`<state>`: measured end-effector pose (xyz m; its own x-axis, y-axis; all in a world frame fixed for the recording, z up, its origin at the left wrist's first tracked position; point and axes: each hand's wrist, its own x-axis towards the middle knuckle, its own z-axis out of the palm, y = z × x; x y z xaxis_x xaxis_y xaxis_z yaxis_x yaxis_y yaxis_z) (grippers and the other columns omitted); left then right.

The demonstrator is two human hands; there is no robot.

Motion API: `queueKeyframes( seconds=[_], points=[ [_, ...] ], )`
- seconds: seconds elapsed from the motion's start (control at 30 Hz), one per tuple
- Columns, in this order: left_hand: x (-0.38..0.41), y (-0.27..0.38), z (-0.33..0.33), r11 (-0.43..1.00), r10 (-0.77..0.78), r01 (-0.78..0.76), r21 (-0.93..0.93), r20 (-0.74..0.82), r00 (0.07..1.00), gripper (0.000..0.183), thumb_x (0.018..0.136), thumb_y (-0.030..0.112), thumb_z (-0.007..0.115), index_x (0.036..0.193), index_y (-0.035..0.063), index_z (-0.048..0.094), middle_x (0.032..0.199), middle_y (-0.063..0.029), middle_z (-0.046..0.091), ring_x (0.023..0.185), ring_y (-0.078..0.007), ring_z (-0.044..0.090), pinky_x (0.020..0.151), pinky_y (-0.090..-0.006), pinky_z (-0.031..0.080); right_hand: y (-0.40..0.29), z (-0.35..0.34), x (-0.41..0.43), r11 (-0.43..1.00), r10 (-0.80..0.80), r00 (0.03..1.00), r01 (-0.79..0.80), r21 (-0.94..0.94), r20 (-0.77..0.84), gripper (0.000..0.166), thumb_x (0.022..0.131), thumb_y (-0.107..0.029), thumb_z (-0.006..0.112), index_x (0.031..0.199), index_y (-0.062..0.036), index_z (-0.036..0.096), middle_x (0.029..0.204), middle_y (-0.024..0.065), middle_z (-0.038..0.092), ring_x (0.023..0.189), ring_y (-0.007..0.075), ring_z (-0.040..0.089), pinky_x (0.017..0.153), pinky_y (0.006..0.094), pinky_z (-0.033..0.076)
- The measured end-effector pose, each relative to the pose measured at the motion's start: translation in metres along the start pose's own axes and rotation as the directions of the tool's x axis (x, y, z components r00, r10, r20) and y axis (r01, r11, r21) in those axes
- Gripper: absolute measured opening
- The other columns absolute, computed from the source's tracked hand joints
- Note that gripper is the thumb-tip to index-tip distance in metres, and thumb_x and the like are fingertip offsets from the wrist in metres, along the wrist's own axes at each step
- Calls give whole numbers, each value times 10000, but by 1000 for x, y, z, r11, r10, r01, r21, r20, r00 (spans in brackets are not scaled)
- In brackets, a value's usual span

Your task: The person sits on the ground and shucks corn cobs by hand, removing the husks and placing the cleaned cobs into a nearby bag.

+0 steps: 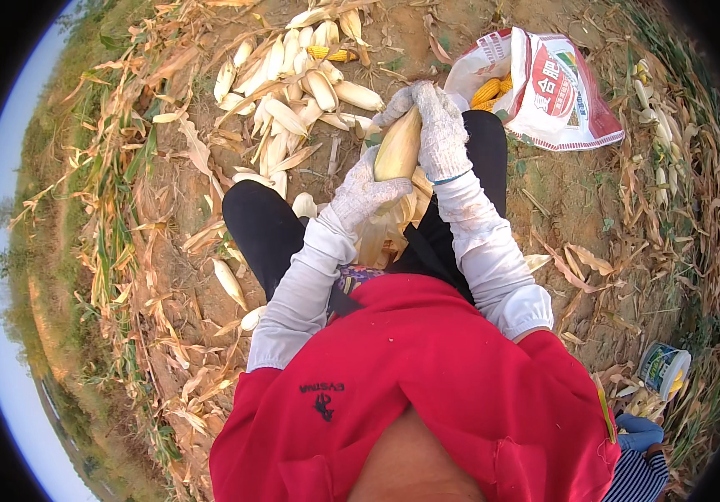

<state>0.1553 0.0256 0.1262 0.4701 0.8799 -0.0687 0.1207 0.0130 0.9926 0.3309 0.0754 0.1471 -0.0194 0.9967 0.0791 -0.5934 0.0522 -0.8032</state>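
Observation:
An unhusked ear of corn (399,147) is held between my two hands, above my lap. My left hand (369,188), in a pale knitted glove, grips its lower end from the left side. At the upper right, my gloved right hand (440,132) closes around the tip and side of the husk. Beneath them, loose husks (391,229) lie between my legs. Beyond my knees is a pile of ears in pale husks (284,94), with a bare yellow corn cob (331,53) on it. A woven plastic sack (570,94) at the upper right holds husked yellow cobs (488,92).
Single husked-in ears (229,284) lie on the soil left of me. Dry corn stalks (115,251) line the left; more ears (661,128) lie among stalks at the right. A plastic bucket (664,370) lies tipped at the lower right, near another person (639,464) in a striped top.

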Motion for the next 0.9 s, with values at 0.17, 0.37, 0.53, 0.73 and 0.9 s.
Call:
queueKeyframes(
  seconds=[0.17,0.37,0.53,0.73,0.9],
  points=[
    [-5,-16,8,969,-69,11,-245,-231,971,546,856,173,744,1321,3,515,1126,-102,645,987,-181,634,851,-327,539,19,8,-24,978,-44,985,9,-206,-165,499,1040,-310,532,1449,-32,463,1353,140,552,1259,252,538,1094,379,426],
    [0,-12,-6,911,365,-193,364,-496,788,398,977,271,595,1240,-27,591,1180,-201,637,1074,-330,623,967,-403,480,73,13,-61,934,314,944,-326,145,99,662,943,-269,703,1491,-71,388,1322,69,560,1188,175,551,1038,344,455],
    [-3,26,-36,887,368,-162,432,-451,813,342,969,236,595,1187,-23,640,1161,-189,652,1081,-340,620,984,-404,469,70,15,-68,938,338,932,-345,35,129,675,851,-235,788,1416,-49,469,1231,59,614,1096,161,584,964,324,489],
    [-5,64,-57,886,278,-65,458,-416,866,362,923,230,642,1195,-8,673,1039,-127,708,926,-204,672,843,-326,524,67,24,-67,881,272,962,-248,-402,2,778,740,-273,834,1391,-23,487,1197,102,639,1080,173,604,964,306,489],
    [-7,59,-69,806,386,-114,581,-371,845,285,902,218,664,1109,25,694,985,-135,722,855,-263,701,758,-351,549,78,22,-65,836,220,975,-181,-517,15,848,711,-307,854,1408,-13,472,1253,127,636,1147,197,605,1009,321,477]
  ],
)
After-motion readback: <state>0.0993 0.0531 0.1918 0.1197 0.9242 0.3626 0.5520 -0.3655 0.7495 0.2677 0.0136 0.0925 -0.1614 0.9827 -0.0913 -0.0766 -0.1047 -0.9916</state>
